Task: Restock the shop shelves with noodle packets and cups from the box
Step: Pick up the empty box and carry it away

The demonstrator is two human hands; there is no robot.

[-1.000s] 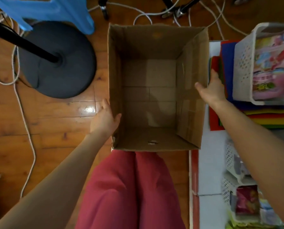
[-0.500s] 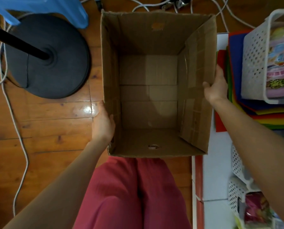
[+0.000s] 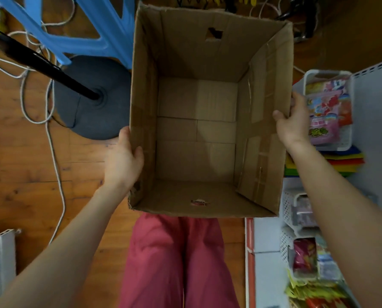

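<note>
A: Where is the cardboard box [image 3: 185, 54] right now?

B: Between the person's two hands, open top up, just in front of the red trousers [image 3: 174, 263]. The wooden floor [image 3: 30, 174] shows to its left. Its right wall sits close to the white shelf [image 3: 376, 130].

A: How does the left hand [image 3: 123, 161] take it?

B: Its grip is closed on the left wall, toward the near corner. The palm lies against the outside and the thumb [image 3: 138, 152] hooks over the rim.

A: And the right hand [image 3: 293, 127]?

B: It grips the right wall about midway along. The thumb is over the rim on the inside, and the fingers [image 3: 294, 101] are on the outside, partly hidden by the wall.

A: What shows inside?

B: The bare cardboard bottom flaps. There is a torn handle hole [image 3: 214, 35] in the far wall and a smaller one low in the near wall.

A: What's around it?

B: On the left is a black round stand base [image 3: 92, 112] with its pole [image 3: 41, 63] leaning away. A blue plastic stool [image 3: 81, 43] stands beyond it, and white cables [image 3: 52, 152] trail over the boards. On the right, a white basket [image 3: 332, 73] of colourful packets [image 3: 325, 112] sits just beside the right hand. A stack of coloured sheets [image 3: 345, 161] shows at its near edge. Nearer on the shelf are more white baskets [image 3: 296, 210] holding packets. They are too blurred for me to tell whether they are noodles.
</note>
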